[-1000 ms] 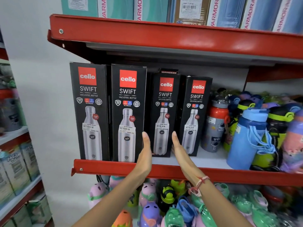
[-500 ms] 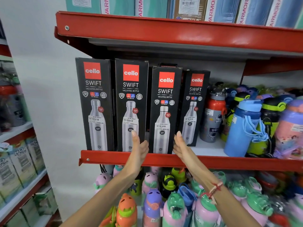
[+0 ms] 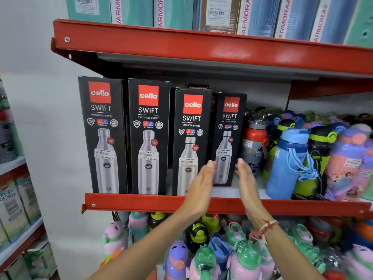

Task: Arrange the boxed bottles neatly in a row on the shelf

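Several black Cello Swift boxed bottles stand upright on the red-edged shelf [image 3: 141, 202]. The leftmost box [image 3: 103, 136], the second box [image 3: 149, 138] and the third box [image 3: 190, 138] stand at the front edge. The fourth box [image 3: 229, 134] sits further back. My left hand [image 3: 202, 181] is flat with fingers together, in front of the gap between the third and fourth box. My right hand [image 3: 245, 178] is flat at the fourth box's right side. Neither hand grips anything. Another dark box top [image 3: 197, 86] peeks out behind the third box.
Loose coloured bottles crowd the shelf right of the boxes, a red-and-grey one [image 3: 254, 142] nearest and a blue one [image 3: 287, 162] in front. More children's bottles [image 3: 242, 259] fill the shelf below. Teal and blue cartons [image 3: 175, 11] stand on the upper shelf. A white wall is left.
Both hands have moved right, from either side of the third box to either side of the fourth. The third box came forward to the shelf's front edge, level with the two left boxes.
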`<act>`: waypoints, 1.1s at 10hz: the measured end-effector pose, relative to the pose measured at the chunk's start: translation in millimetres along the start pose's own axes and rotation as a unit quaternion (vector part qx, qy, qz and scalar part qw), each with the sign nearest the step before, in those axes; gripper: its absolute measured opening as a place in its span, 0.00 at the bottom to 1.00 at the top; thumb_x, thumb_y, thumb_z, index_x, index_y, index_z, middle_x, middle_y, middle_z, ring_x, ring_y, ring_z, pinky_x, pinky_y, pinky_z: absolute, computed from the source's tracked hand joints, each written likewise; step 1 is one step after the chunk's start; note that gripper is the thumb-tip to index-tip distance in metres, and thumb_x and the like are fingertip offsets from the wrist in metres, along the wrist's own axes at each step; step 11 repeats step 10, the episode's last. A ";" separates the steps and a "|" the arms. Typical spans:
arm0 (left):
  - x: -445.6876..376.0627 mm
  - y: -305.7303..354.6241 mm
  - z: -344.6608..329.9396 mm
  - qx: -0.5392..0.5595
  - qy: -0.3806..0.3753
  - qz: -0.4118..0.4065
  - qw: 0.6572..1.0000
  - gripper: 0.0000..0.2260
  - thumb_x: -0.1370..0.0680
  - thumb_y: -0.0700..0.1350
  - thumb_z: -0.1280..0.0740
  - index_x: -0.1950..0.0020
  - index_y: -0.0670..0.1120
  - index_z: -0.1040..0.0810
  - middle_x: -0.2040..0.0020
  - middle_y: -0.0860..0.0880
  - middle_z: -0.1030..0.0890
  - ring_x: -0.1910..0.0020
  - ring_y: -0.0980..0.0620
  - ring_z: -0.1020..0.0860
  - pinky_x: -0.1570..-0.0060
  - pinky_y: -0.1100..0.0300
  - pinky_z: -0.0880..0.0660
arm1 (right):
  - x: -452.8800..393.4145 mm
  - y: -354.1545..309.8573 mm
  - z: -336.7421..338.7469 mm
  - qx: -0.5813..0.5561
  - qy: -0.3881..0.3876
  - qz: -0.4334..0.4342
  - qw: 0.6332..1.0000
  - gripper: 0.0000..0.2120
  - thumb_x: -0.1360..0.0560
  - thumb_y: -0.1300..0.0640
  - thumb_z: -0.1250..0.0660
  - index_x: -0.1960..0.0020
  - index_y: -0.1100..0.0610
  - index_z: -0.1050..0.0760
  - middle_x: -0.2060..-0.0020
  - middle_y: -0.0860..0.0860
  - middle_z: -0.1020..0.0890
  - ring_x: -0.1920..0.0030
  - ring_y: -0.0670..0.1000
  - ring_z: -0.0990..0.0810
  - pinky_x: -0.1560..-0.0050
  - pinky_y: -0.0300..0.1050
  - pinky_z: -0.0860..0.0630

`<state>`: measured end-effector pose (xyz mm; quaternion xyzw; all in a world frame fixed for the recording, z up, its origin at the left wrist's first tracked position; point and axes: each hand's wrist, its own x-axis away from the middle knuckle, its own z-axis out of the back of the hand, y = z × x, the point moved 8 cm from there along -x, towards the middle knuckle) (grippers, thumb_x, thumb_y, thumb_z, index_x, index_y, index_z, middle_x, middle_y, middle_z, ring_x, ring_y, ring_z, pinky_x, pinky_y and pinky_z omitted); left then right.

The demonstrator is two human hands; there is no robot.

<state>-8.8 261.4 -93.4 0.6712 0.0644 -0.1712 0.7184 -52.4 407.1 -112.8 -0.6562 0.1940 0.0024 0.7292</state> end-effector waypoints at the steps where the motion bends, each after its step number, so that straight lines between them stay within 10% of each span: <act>1: -20.1 -7.9 -30.4 -0.045 -0.002 0.045 0.998 0.34 0.24 0.68 0.57 0.22 0.51 0.50 0.21 0.55 0.47 0.24 0.60 0.49 0.26 0.59 0.54 | -17.4 9.1 3.6 0.030 -0.016 -0.016 0.999 0.33 0.23 0.36 0.50 0.23 0.50 0.49 0.23 0.45 0.45 0.24 0.47 0.46 0.25 0.49 0.49; 5: -30.5 -34.0 -29.2 0.008 0.054 0.151 0.987 0.39 0.30 0.73 0.61 0.24 0.56 0.46 0.22 0.51 0.43 0.23 0.50 0.45 0.26 0.50 0.50 | -17.6 10.0 -4.9 0.081 -0.150 -0.010 0.985 0.37 0.28 0.29 0.54 0.24 0.42 0.58 0.30 0.32 0.52 0.26 0.40 0.53 0.24 0.49 0.54; 7: -10.6 -40.4 -22.7 0.058 0.005 0.167 0.984 0.63 0.53 0.85 0.59 0.23 0.54 0.48 0.21 0.45 0.50 0.22 0.43 0.51 0.24 0.43 0.53 | 22.0 5.1 10.8 0.099 -0.173 -0.009 0.980 0.34 0.28 0.30 0.55 0.26 0.38 0.60 0.32 0.31 0.51 0.31 0.36 0.50 0.26 0.46 0.53; 11: 2.9 -16.9 -13.0 0.055 -0.021 0.152 0.987 0.62 0.51 0.85 0.54 0.23 0.52 0.49 0.21 0.48 0.43 0.23 0.51 0.45 0.23 0.47 0.52 | 46.3 -30.7 15.2 0.132 -0.143 0.010 0.981 0.35 0.27 0.31 0.54 0.24 0.42 0.56 0.26 0.38 0.47 0.31 0.37 0.47 0.28 0.42 0.52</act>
